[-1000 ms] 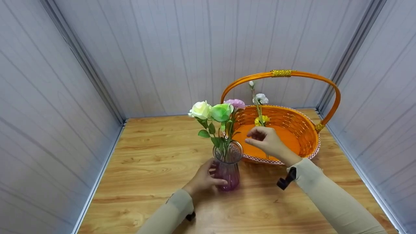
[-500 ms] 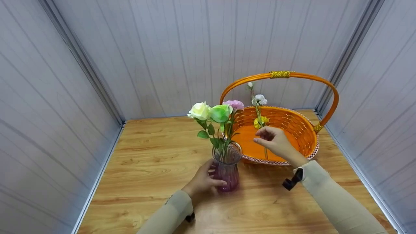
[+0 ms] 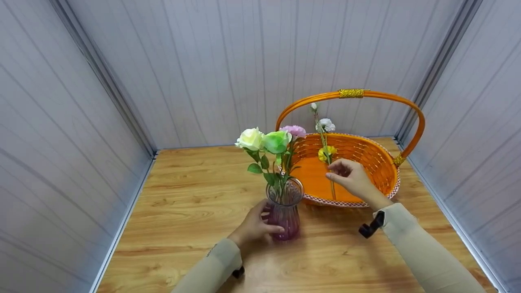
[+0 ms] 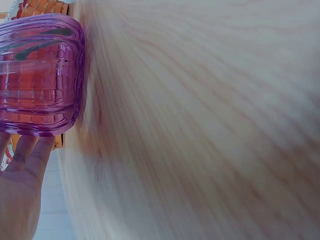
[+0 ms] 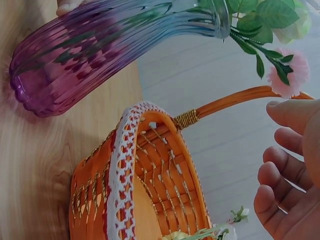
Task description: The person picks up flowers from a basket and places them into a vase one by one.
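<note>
My left hand (image 3: 253, 226) holds a ribbed glass vase (image 3: 286, 221), clear at the neck and purple at the base, its thumb in front and its fingers along the left side. Standing in the vase are a cream rose (image 3: 250, 139), a green rose (image 3: 276, 142) and a pink carnation (image 3: 294, 130). To the right, my right hand (image 3: 355, 181) hovers over the front of an orange basket (image 3: 311, 175), with loosely bent fingers and nothing in its grasp. Inside the basket lean white flowers (image 3: 326, 125) and a yellow flower (image 3: 325, 154); their stems run down just left of the right fingertips.
The basket's tall arched handle (image 3: 419, 130) rises over its opening. Pale panel walls (image 3: 211, 73) enclose the wooden tabletop (image 3: 183, 203) at the back and both sides. A black strap device (image 3: 371, 225) sits on the right wrist.
My right hand has drawn away from the vase to the right, over the basket, and its fingers are still loosely bent. The left hand and the vase stay in place.
</note>
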